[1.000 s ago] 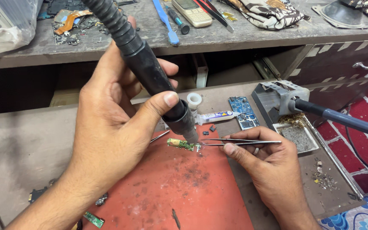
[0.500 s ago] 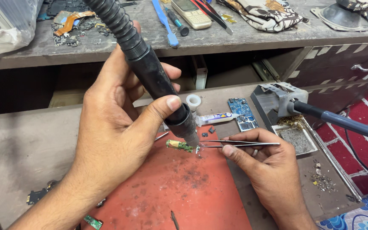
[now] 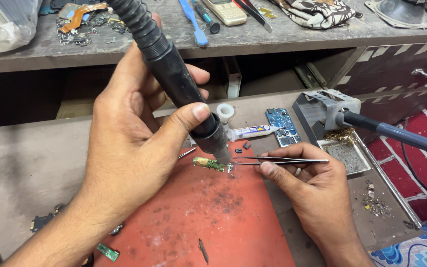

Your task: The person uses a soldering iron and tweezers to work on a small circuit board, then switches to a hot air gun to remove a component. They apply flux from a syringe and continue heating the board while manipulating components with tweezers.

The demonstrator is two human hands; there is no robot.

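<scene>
From the head view, little has changed over the last second: the left hand (image 3: 124,143) still grips one black hot-air wand (image 3: 174,81), nozzle just above one small green board (image 3: 208,163) on the red mat (image 3: 198,217). The right hand (image 3: 317,198) pinches one pair of tweezers (image 3: 280,160) touching the board's end, holding it steady on the tabletop (image 3: 25,158).

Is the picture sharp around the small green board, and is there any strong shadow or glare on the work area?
Head view: the small green board and the tweezers are in sharp focus; the light is soft and even, with only faint shadow under the left hand on the red mat; no strong glare; the right hand shows no motion blur.
</scene>
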